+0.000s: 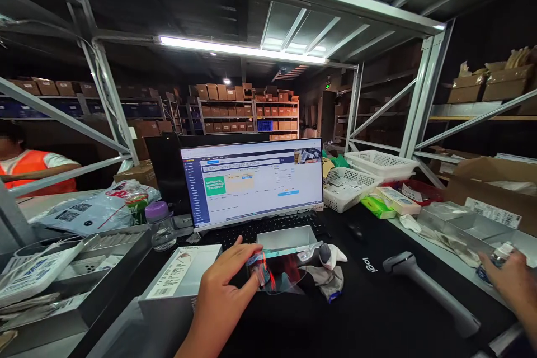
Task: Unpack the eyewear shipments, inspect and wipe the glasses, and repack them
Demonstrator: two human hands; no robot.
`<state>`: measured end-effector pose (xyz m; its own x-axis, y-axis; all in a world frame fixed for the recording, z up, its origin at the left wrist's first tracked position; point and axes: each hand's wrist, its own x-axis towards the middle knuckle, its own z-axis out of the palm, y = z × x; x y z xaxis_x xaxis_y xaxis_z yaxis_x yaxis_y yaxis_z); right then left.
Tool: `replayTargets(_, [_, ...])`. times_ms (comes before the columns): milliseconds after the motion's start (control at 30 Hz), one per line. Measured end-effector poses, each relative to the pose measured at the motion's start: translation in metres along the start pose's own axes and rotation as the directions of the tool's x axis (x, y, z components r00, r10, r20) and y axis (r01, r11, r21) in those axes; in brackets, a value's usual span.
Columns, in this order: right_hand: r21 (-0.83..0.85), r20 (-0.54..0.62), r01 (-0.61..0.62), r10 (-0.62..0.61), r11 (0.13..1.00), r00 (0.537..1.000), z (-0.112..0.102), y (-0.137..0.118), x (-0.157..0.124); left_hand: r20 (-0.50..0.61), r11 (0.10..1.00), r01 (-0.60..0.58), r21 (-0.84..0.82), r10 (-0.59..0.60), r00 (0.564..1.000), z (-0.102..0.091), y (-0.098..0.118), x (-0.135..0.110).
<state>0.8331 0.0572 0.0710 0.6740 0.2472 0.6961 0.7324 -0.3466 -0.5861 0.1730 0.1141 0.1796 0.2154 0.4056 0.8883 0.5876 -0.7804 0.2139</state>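
Note:
My left hand (229, 285) pinches the left end of a glossy tinted lens (281, 268), which throws red and teal reflections, above the black desk mat. Whether a full frame belongs to it I cannot tell. Beside its right end lies a crumpled grey cloth (329, 279). An open silver-grey box (287, 238) sits just behind the lens. At the far right, my right hand (509, 277) is closed around a small bottle with a white top (499, 257), next to a grey divided tray (470, 221).
A monitor (255, 184) and keyboard (239, 232) stand behind. A labelled grey box (180, 274) and purple-capped bottle (161, 229) are left. A barcode scanner (432, 291), mouse (354, 230) and white baskets (350, 187) are right. A person in an orange vest (33, 168) is far left.

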Motion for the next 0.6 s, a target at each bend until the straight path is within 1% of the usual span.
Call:
replayTargets(67, [-0.052,0.055,-0.06,0.063,0.997,0.997,-0.013,-0.03,-0.006,-0.008,1.0,-0.02,0.007,0.02,1.0,0.0,0.004,0.0])
replayTargets(133, [-0.011,0.061,0.025,-0.024,1.0,0.998,-0.032,-0.071,-0.025,-0.009,0.998,-0.063,0.009,0.064,0.998,0.002,0.011,0.0])
replayTargets(200, [0.038,0.075,0.113,-0.116,0.993,0.99,-0.057,-0.116,-0.059,0.007,0.993,-0.118,-0.009,0.118,0.993,0.007,0.019,-0.001])
replayTargets(233, [0.092,0.119,0.181,-0.191,0.979,0.974,-0.07,-0.138,-0.082,0.025,0.989,-0.145,-0.027,0.145,0.989,0.011,0.023,-0.003])
replayTargets(267, [0.185,0.187,0.254,-0.288,0.949,0.939,-0.083,-0.16,-0.107,0.045,0.985,-0.168,-0.048,0.17,0.984,0.015,0.027,-0.004])
replayTargets(300, [0.301,0.243,0.331,-0.407,0.894,0.88,-0.094,-0.18,-0.132,0.065,0.98,-0.186,-0.069,0.19,0.98,0.02,0.03,-0.006])
replayTargets(367, [0.479,0.281,0.482,-0.649,0.733,0.707,-0.112,-0.216,-0.181,0.102,0.974,-0.206,-0.099,0.216,0.971,0.028,0.035,-0.01])
replayTargets(400, [0.542,0.283,0.508,-0.714,0.67,0.641,-0.118,-0.23,-0.201,0.12,0.972,-0.212,-0.106,0.224,0.967,0.032,0.036,-0.012])
replayTargets(433, [0.603,0.273,0.498,-0.747,0.623,0.606,-0.122,-0.241,-0.217,0.133,0.969,-0.219,-0.111,0.233,0.963,0.036,0.038,-0.014])
replayTargets(467, [0.646,0.275,0.478,-0.766,0.595,0.581,-0.123,-0.25,-0.23,0.143,0.967,-0.227,-0.114,0.242,0.96,0.039,0.039,-0.016])
replayTargets(533, [0.685,0.285,0.451,-0.78,0.573,0.557,-0.122,-0.258,-0.244,0.151,0.963,-0.239,-0.121,0.256,0.955,0.044,0.041,-0.019])
replayTargets(600, [0.683,0.311,0.445,-0.782,0.579,0.541,-0.119,-0.258,-0.25,0.158,0.963,-0.238,-0.126,0.256,0.954,0.047,0.042,-0.022])
